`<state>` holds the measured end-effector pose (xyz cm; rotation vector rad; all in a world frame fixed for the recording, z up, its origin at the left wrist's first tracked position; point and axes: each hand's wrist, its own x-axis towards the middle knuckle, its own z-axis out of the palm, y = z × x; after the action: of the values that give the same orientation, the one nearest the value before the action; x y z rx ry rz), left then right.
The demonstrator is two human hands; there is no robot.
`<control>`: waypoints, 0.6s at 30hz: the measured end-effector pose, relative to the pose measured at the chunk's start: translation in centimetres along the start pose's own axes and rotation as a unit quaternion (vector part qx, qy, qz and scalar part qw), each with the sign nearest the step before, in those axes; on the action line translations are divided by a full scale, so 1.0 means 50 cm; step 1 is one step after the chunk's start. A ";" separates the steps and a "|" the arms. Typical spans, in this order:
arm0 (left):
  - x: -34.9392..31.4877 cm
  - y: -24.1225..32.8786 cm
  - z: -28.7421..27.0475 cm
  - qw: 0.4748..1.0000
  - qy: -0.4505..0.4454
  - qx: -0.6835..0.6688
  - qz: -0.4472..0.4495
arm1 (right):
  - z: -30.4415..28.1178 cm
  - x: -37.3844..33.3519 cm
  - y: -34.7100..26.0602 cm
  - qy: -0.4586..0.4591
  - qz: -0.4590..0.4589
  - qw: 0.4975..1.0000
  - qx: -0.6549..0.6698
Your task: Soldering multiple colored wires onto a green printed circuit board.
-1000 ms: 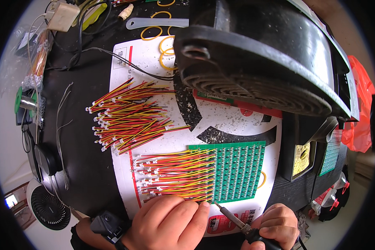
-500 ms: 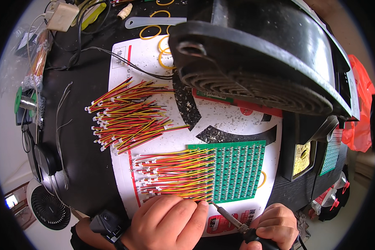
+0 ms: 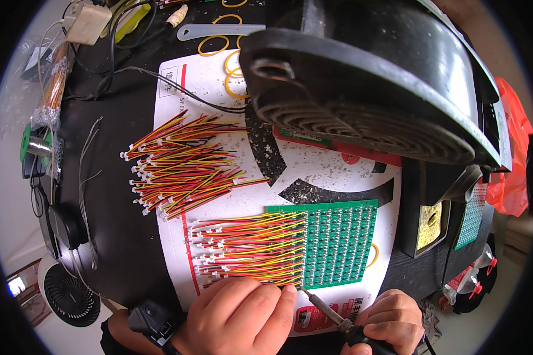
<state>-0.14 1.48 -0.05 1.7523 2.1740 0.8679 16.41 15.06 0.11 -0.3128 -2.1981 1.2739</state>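
Observation:
A green panel of small circuit boards [image 3: 340, 242] lies on a white printed sheet. Along its left edge runs a row of red, yellow and black wire leads [image 3: 254, 242] with white plugs at their far ends. My left hand [image 3: 237, 316] is closed at the panel's lower left corner, pinching a lead whose end comes out by the index fingertip; most of it is hidden under the fingers. My right hand [image 3: 394, 322] grips the black handle of a soldering iron [image 3: 328, 309]. The iron's tip touches or nearly touches the panel's edge beside that fingertip.
A loose pile of wire leads [image 3: 183, 165] lies farther left. A large black fan [image 3: 367, 89] overhangs the sheet. To the right stand a tip-cleaning tray with yellow sponge [image 3: 429, 228] and another green panel [image 3: 471, 218]. A solder spool [image 3: 37, 145] sits at left, rubber bands [image 3: 213, 45] at back.

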 end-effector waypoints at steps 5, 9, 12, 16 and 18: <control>0.000 -0.003 0.002 1.000 0.004 -0.004 0.004 | 0.029 -0.018 0.006 0.101 -0.023 0.995 0.007; -0.001 -0.004 0.000 1.000 0.002 -0.008 0.003 | 0.040 -0.019 0.006 0.148 -0.031 0.988 -0.010; -0.003 -0.002 -0.005 1.000 0.006 -0.004 0.004 | 0.043 -0.019 0.003 0.154 -0.035 0.987 -0.009; -0.006 -0.009 0.002 1.000 0.010 -0.009 0.010 | 0.046 -0.024 0.007 0.168 -0.046 0.985 -0.007; -0.006 -0.008 -0.005 1.000 0.023 -0.019 0.009 | 0.045 -0.023 0.007 0.171 -0.049 0.984 -0.007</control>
<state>-0.49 1.06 -0.12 1.7531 2.1594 0.9553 16.00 13.06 -1.49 -0.3914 -1.9073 1.0630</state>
